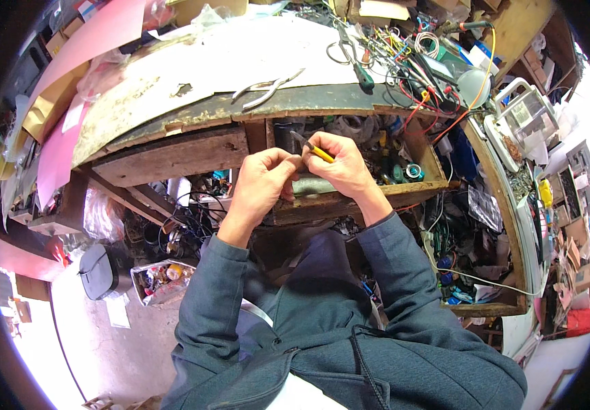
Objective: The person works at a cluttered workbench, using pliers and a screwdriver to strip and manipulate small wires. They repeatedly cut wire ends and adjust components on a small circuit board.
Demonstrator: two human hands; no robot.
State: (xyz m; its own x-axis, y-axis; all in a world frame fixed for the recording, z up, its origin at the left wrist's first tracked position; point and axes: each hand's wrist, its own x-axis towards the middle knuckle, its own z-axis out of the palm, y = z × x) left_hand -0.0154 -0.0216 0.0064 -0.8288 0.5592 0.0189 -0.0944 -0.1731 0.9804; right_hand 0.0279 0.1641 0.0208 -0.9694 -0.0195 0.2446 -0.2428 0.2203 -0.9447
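My right hand [343, 166] is closed around a slim tool with a yellow-and-black handle [321, 154] and a grey, blade-like tip that points up and to the left. Thumb and fingers of my left hand [262, 179] are pinched together beside it, close to the right fingertips. Whatever the left fingers hold is too small or hidden to make out. Both hands are over an open wooden drawer [349, 199] crammed with small parts. A pale grey rounded piece [312, 185] shows just below the hands, at the drawer's front.
Silver-handled pliers [268, 90] lie on the bench edge, with scissors [341, 52] farther back. Tangled wires and test leads [426, 96] crowd the right side. A second wooden drawer [507, 309] of parts stands right of my arm. On the floor at left sits a filled box [162, 283].
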